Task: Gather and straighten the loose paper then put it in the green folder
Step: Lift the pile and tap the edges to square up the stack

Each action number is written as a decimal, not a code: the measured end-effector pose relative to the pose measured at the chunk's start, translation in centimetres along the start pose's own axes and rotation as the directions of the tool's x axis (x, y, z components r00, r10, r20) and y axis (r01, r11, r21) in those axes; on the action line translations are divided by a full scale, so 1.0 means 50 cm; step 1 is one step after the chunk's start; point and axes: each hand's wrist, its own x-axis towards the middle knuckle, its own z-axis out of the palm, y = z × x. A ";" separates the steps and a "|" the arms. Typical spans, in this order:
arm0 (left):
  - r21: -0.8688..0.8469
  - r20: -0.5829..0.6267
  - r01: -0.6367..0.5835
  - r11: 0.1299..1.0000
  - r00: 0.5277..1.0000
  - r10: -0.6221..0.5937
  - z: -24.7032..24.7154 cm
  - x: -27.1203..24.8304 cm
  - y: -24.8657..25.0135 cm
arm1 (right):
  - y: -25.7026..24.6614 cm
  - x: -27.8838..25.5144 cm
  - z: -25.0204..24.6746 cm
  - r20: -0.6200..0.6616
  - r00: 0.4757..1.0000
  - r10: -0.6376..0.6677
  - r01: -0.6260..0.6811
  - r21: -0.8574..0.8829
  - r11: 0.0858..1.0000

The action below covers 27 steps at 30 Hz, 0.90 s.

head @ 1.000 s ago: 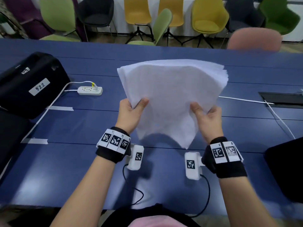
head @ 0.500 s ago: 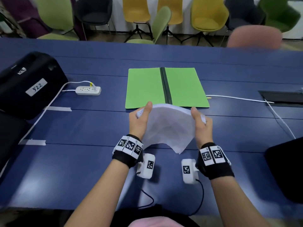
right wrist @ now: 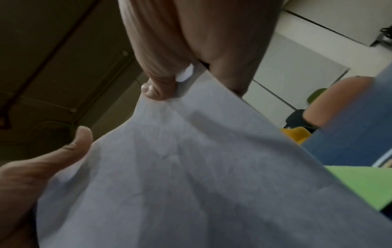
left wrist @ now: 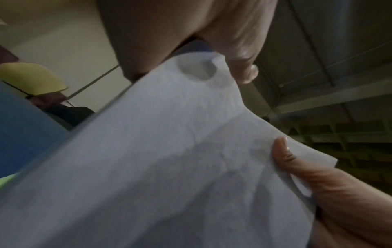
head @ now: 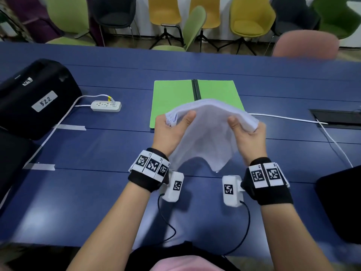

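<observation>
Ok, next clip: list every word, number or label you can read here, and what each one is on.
"522": handwritten on a white label on the black case.
Small white tag higher on the case: too blurred to read.
Wristbands and wrist cameras: square coded markers only, no words.
Paper, folder, power strip: no legible text.

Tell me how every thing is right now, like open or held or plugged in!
paper stack: held up, bent, edges uneven.
green folder: open flat on the table.
left hand: grips the paper.
right hand: grips the paper.
power strip: one plug in.
</observation>
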 end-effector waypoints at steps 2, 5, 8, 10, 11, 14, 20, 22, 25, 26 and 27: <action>-0.007 0.004 -0.026 1.000 1.000 0.026 0.002 -0.011 -0.013 | 0.004 -0.010 0.000 0.010 1.000 0.013 -0.013 -0.007 1.000; 0.061 -0.054 0.124 0.990 0.991 -0.121 0.003 -0.036 -0.084 | 0.086 -0.039 0.006 0.079 0.965 0.248 -0.237 -0.127 0.963; 0.050 -0.063 0.318 0.947 0.947 -0.315 -0.006 -0.059 -0.147 | 0.192 -0.066 0.009 0.032 0.855 0.518 -0.495 -0.246 0.833; 0.049 -0.055 0.350 0.935 0.936 -0.347 -0.011 -0.063 -0.163 | 0.218 -0.073 0.015 -0.046 0.828 0.559 -0.551 -0.247 0.797; 0.054 -0.051 0.348 0.936 0.937 -0.345 -0.013 -0.062 -0.163 | 0.219 -0.073 0.016 -0.072 0.842 0.534 -0.534 -0.247 0.809; 0.038 -0.047 0.304 0.952 0.952 -0.302 -0.016 -0.056 -0.156 | 0.195 -0.075 0.016 -0.112 0.903 0.414 -0.429 -0.273 0.861; 0.076 -0.048 0.354 0.932 0.935 -0.352 -0.023 -0.076 -0.192 | 0.270 -0.109 -0.003 -0.081 0.849 0.523 -0.527 -0.219 0.821; 0.126 -0.062 0.404 0.906 0.915 -0.399 -0.027 -0.077 -0.214 | 0.314 -0.127 -0.008 -0.036 0.755 0.655 -0.644 -0.232 0.729; 0.175 -0.023 0.433 0.884 0.900 -0.436 -0.030 -0.063 -0.223 | 0.372 -0.149 -0.012 -0.019 0.670 0.742 -0.717 -0.275 0.640; 0.185 -0.014 0.437 0.880 0.897 -0.443 -0.032 -0.059 -0.222 | 0.383 -0.154 -0.011 -0.035 0.671 0.740 -0.711 -0.312 0.630; 0.192 -0.010 0.437 0.879 0.896 -0.444 -0.035 -0.056 -0.222 | 0.390 -0.158 -0.010 -0.057 0.681 0.730 -0.700 -0.339 0.628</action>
